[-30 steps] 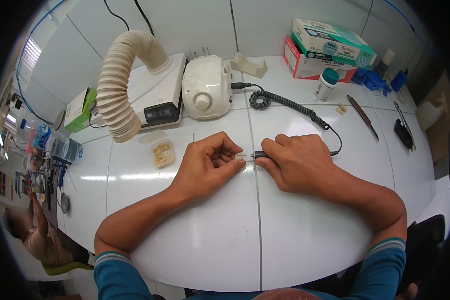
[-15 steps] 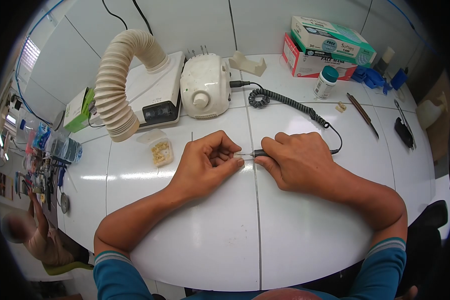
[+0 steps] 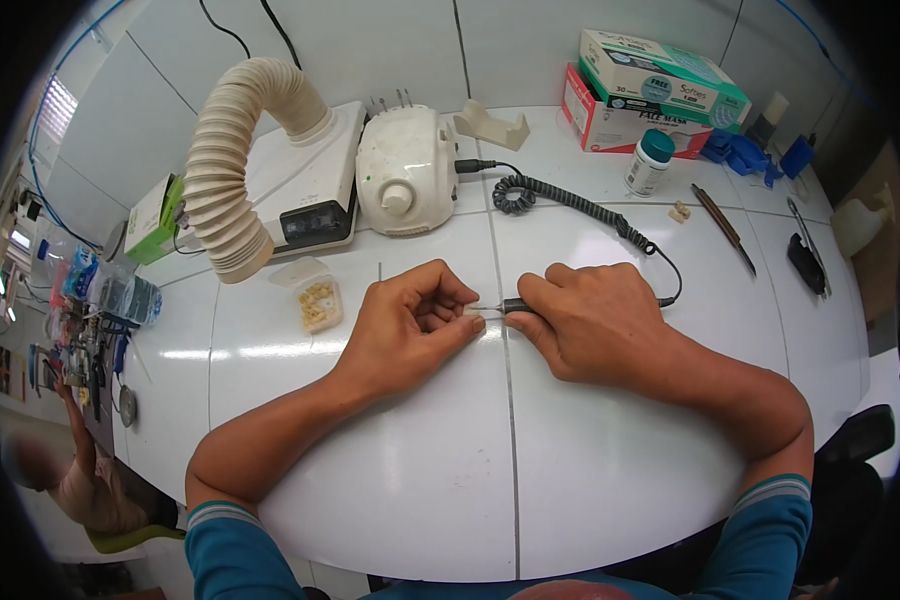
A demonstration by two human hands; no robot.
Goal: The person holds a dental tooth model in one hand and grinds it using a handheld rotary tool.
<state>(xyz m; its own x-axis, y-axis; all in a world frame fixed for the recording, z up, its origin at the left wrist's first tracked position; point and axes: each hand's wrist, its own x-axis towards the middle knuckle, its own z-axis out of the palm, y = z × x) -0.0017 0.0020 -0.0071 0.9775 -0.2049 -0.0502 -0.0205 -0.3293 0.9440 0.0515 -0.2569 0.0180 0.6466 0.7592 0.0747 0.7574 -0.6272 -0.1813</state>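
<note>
My right hand (image 3: 598,318) is wrapped round a black rotary handpiece (image 3: 516,305), its thin metal bit pointing left. A coiled cord (image 3: 580,203) runs from the handpiece's rear to a white control unit (image 3: 407,172). Opposite the bit, my left hand (image 3: 402,325) is closed, thumb and fingertips pinching a small pale piece (image 3: 473,309). Most of that piece is hidden by the fingers, and I cannot tell whether the bit touches it. Left of this hand stands a small clear box (image 3: 336,318) with its lid open, holding several yellowish tooth-like pieces (image 3: 317,302).
A ribbed suction hose (image 3: 217,175) arches from a white machine (image 3: 305,190) at back left. Mask boxes (image 3: 660,85), a green-capped bottle (image 3: 648,165), a brown-handled knife (image 3: 720,225) and tweezers (image 3: 807,235) lie at back right. Another person (image 3: 95,480) sits at far left.
The whole view has shifted very slightly to the left. Both hands keep their grips and nearly the same places. The other person's arm at far left has moved a little.
</note>
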